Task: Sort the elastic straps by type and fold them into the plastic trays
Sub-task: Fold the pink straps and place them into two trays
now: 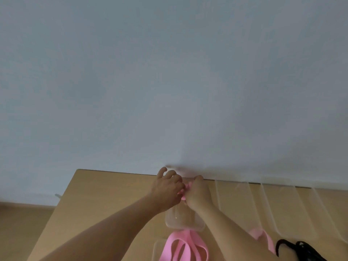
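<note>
Both my hands meet over a clear plastic tray [183,221] near the far edge of the table. My left hand [167,187] and my right hand [197,193] pinch a small folded pink elastic strap [185,187] between them; most of it is hidden by the fingers. A loose pile of wide pink straps [183,245] lies near me, partly on another clear tray [157,247]. More pink strap [260,237] shows behind my right forearm. A black strap [299,249] lies at the lower right.
The wooden table [105,200] stands against a pale blue-grey wall [169,81]. Several long clear trays [282,206] lie side by side at the right. The table's left edge drops to a brown floor [20,223].
</note>
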{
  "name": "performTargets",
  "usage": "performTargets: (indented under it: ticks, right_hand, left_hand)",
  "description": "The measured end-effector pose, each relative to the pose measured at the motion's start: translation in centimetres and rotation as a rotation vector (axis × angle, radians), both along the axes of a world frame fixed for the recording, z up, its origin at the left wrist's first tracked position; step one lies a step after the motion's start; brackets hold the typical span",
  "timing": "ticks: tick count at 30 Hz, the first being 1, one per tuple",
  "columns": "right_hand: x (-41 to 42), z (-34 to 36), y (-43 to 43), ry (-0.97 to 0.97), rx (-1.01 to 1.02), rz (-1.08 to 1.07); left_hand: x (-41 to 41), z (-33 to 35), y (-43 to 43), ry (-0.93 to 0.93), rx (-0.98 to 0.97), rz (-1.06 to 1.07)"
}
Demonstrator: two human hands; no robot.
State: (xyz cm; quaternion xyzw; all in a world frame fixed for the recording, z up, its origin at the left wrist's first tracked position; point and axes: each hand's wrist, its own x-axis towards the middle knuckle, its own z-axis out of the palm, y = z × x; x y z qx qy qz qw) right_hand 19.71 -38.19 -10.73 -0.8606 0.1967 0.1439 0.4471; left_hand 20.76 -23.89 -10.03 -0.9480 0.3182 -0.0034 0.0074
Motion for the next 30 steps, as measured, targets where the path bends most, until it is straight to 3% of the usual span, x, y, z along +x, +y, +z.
performTargets:
  ticks: [6, 12, 14, 21, 26, 30]
  right_hand:
    - [0.3, 0.7, -0.2, 0.031, -0.105, 0.088]
    - [-0.8, 3.3, -1.8, -0.2, -0.674, 0.473]
    - [-0.9, 2.9, -2.5, -0.342, -0.76, 0.541]
    - [-1.1, 1.1, -4.0, -0.536, -0.753, 0.544]
    - [-1.2, 0.8, -4.2, -0.543, -0.746, 0.461]
    - [-1.4, 0.5, -4.2, -0.529, -0.754, 0.46]
  left_hand:
    - [0.2, -0.2, -0.7, 0.004, -0.022, 0.026]
    - [0.1, -0.2, -0.7, 0.037, -0.047, 0.046]
    - [0.1, 0.1, -0.7, 0.061, -0.063, 0.075]
    - [-0.1, 0.0, -0.4, 0.079, -0.081, 0.059]
    - [-0.3, -0.7, -0.1, -0.044, -0.152, 0.045]
    - [-0.3, -1.0, -0.3, -0.071, -0.085, 0.022]
